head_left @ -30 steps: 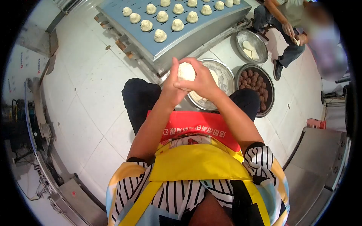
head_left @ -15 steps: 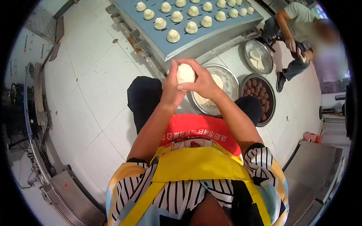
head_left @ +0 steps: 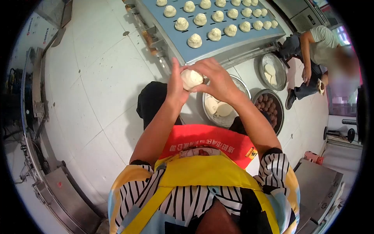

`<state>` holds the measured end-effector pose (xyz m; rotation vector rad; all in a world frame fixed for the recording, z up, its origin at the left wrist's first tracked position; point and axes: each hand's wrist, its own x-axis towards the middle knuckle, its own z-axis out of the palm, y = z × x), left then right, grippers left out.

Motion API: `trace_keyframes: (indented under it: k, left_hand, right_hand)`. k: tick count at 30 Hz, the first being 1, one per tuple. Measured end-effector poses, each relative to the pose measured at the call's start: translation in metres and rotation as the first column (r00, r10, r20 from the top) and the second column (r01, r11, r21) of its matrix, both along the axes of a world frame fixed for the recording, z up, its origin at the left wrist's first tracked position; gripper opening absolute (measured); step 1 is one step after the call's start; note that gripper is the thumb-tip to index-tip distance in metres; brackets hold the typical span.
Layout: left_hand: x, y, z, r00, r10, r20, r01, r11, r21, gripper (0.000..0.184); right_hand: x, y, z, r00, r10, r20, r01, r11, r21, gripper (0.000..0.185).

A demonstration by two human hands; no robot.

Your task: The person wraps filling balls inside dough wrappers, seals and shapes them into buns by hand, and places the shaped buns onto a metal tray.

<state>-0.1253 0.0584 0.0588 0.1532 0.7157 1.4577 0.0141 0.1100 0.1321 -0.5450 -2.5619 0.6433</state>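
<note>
A pale, rounded ball of dough (head_left: 192, 79) sits between my two hands, in front of my knees. My left hand (head_left: 177, 86) cups it from the left, thumb side up. From the right, my right hand (head_left: 220, 81) curls its fingers over the far side, and its thumb presses the near side. Part of the ball is covered by these fingers. Just below and right of my hands stands a metal bowl (head_left: 238, 86) with flat dough rounds (head_left: 224, 109) in it.
Several stuffed-looking dough balls (head_left: 215, 34) stand in rows on a blue slotted tray (head_left: 171, 29) ahead. At right are a bowl of brown balls (head_left: 269, 107) and another metal bowl (head_left: 279, 68) with dough rounds. A seated person (head_left: 311, 50) holds a dough piece.
The view has shifted, so the tray appears lower and further right. My right hand has loosened slightly and turned around the dough ball. The other person's hands have moved apart.
</note>
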Motion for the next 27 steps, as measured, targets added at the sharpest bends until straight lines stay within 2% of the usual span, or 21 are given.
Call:
trace_keyframes:
  k: [2,3,6,10,11,14,15,16,17,18,19,20,21,24,25,27]
  left_hand:
    - [-0.001,0.009,0.002,1.000,0.026,0.014,-0.025,0.999,-0.040,0.073]
    - [-0.001,0.009,0.005,0.999,0.031,0.031,-0.029,0.998,-0.050,0.072]
    - [-0.011,0.014,0.020,0.998,0.001,0.060,-0.001,1.000,0.004,0.070]
    - [-0.029,0.041,0.028,0.997,-0.004,0.079,0.012,0.995,-0.098,0.068]
    - [-0.024,0.049,0.046,0.990,0.126,0.070,-0.120,0.989,-0.084,0.068]
    - [-0.047,0.098,0.031,0.996,0.040,0.078,-0.046,0.996,0.072,0.068]
    - [-0.056,0.109,0.035,0.998,0.057,0.008,-0.058,0.998,0.038,0.070]
    - [-0.074,0.124,0.021,0.982,0.068,-0.175,-0.050,0.993,0.106,0.066]
    - [-0.097,0.140,0.004,0.933,0.091,-0.349,-0.032,0.985,0.169,0.062]
    - [-0.119,0.152,-0.006,0.737,0.253,-0.626,-0.201,0.967,0.155,0.050]
    - [-0.143,0.163,-0.020,0.436,0.344,-0.832,-0.357,0.914,0.191,0.037]
    - [-0.168,0.174,-0.043,0.444,0.338,-0.830,-0.426,0.894,0.137,0.033]
    - [-0.189,0.180,-0.067,0.123,0.330,-0.936,-0.449,0.860,0.244,0.041]
    - [-0.216,0.208,-0.108,-0.226,0.046,-0.973,-0.492,0.857,0.155,0.049]
    - [-0.222,0.214,-0.119,-0.176,0.002,-0.984,-0.440,0.894,0.081,0.056]
    - [-0.214,0.219,-0.123,-0.110,-0.076,-0.991,-0.423,0.906,-0.023,0.059]
  right_hand:
    - [-0.009,0.005,0.012,0.997,-0.014,0.082,0.004,0.994,0.112,0.070]
    - [-0.014,0.005,0.019,0.994,-0.032,0.108,0.017,0.990,0.138,0.062]
    - [-0.027,0.010,0.028,0.960,-0.041,0.277,0.000,0.990,0.144,0.057]
    - [-0.050,0.027,0.038,0.909,-0.087,0.408,0.051,0.994,0.098,0.058]
    - [-0.055,0.037,0.037,0.921,-0.108,0.375,0.055,0.988,0.147,0.056]
    - [-0.071,0.083,0.043,0.939,-0.089,0.331,0.029,0.983,0.183,0.052]
    - [-0.075,0.106,0.046,0.973,-0.012,0.232,-0.016,0.992,0.121,0.048]
    - [-0.081,0.129,0.048,0.972,-0.079,0.223,0.067,0.996,0.061,0.048]
    - [-0.087,0.153,0.050,0.965,-0.145,0.221,0.149,0.989,-0.001,0.047]
    - [-0.093,0.179,0.048,0.952,-0.210,0.222,0.229,0.972,-0.062,0.047]
    - [-0.099,0.211,0.043,0.940,-0.268,0.214,0.284,0.958,-0.050,0.047]
    - [-0.107,0.245,0.036,0.924,-0.322,0.205,0.337,0.941,-0.041,0.048]
    - [-0.118,0.278,0.030,0.906,-0.343,0.249,0.370,0.926,-0.069,0.048]
    - [-0.154,0.381,-0.005,0.880,-0.364,0.307,0.410,0.906,-0.103,0.048]
    - [-0.165,0.409,-0.021,0.876,-0.364,0.318,0.414,0.904,-0.107,0.048]
    - [-0.187,0.452,-0.046,0.877,-0.373,0.303,0.421,0.901,-0.109,0.049]
